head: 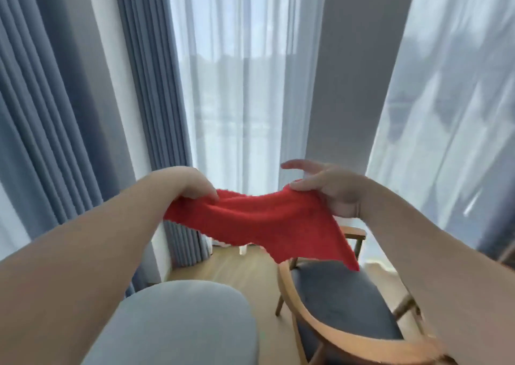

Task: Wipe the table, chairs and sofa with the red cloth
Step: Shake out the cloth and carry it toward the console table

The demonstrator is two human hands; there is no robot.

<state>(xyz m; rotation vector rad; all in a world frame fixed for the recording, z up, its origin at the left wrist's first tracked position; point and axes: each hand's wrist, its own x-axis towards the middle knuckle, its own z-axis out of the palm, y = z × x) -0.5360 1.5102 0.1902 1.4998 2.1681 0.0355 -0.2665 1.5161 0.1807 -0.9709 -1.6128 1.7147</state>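
both hands, left hand and right hand, pinch a fuzzy red cloth stretched crosswise in midair, nearer the wooden chair with dark seat cushion below right.

The left forearm is bare along its whole visible length, from the picture's edge to the wrist, and the right forearm likewise. The left hand and the right hand are bare as well, their fingers slightly blurred.
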